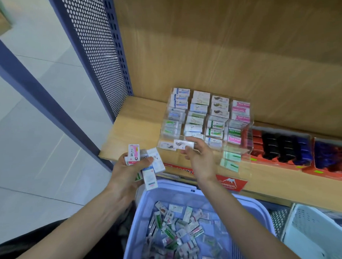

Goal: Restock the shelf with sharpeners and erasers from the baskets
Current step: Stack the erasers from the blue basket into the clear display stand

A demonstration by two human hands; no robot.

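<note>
- Fingertips of the right hand (pixel 198 157) pinch one small boxed eraser (pixel 183 144), presenting it at the near-left front row of the clear display rack (pixel 243 151) on the wooden shelf (pixel 134 119).
- Over on the left, the left hand (pixel 127 170) is clenched around a fanned bundle of eraser boxes (pixel 148 165), a pink-topped one sticking up at the far side, a long white one hanging low towards the basket.
- Head view, near edge: the lilac basket (pixel 142 209) sits right under both hands, piled loose with more small packets (pixel 176 233); a second, white basket (pixel 311 231) pokes in at the near right, contents unclear.
- Far rows of the rack look well filled, column by column; the near row where the eraser hovers seems sparse, so I'd judge the restocking well along but not finished.
- Right of the rack, red trays (pixel 285 161) hold dark items, too blurred to name.
- Risk watch: that left bundle is loosely splayed, and a slackening thumb could spill boxes, most likely into the basket.
- Second risk: pushing the eraser in askew could nudge neighbouring packs or slide the light rack on the shelf.
- Third: a wrong-column drop, since the tiny labels look alike.
</note>
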